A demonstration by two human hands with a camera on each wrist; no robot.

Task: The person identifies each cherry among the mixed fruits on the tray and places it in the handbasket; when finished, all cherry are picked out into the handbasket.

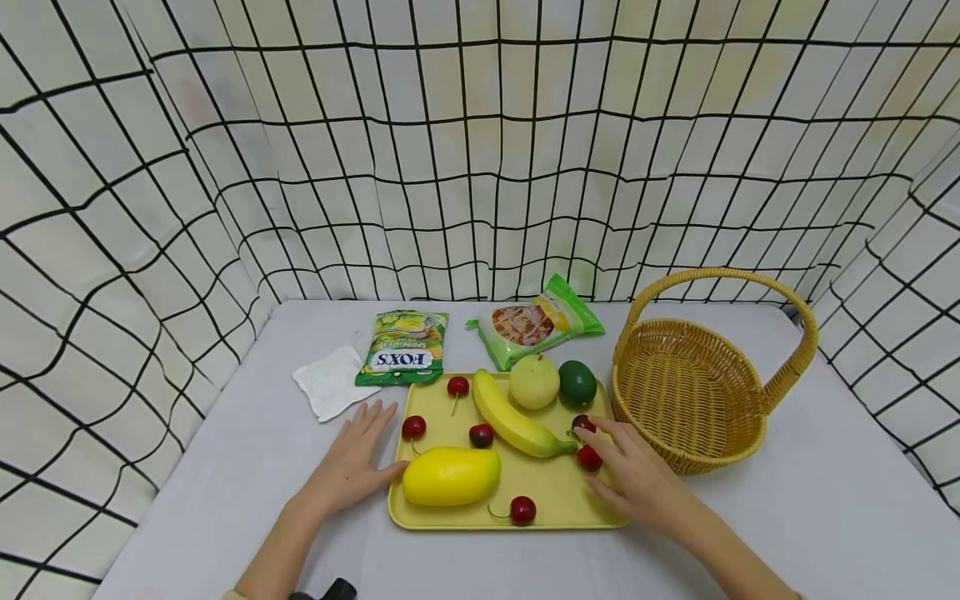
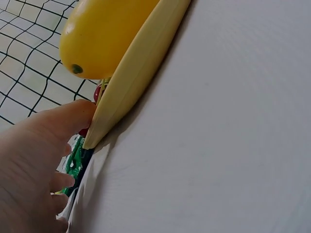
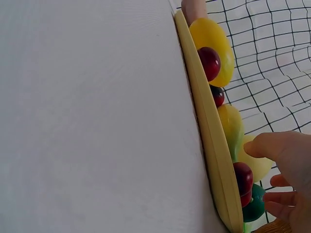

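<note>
My left hand [image 1: 347, 467] lies at the left edge of a yellow tray [image 1: 555, 496], fingers extended on the white cloth. Its thumb meets the tray rim beside a yellow mango [image 1: 452, 477]; whether it touches the mango is unclear. Over the tray's right side hovers my right hand [image 1: 641, 479], fingers loosely spread, holding nothing. Two dark red cherries [image 1: 589, 457] lie by its fingertips, near the stem end of a banana [image 1: 517, 423]. A round pale-green pear [image 1: 534, 382] and a dark green fruit [image 1: 577, 383] sit at the back. Another cherry [image 1: 522, 510] lies near the front rim.
A wicker basket [image 1: 690, 392] with a tall handle stands right of the tray. Behind the tray lie a green Fox's candy bag [image 1: 405, 346] and a green snack packet [image 1: 536, 323]. A white square packet [image 1: 333, 383] is at left. Black netting [image 1: 472, 179] hangs around the table.
</note>
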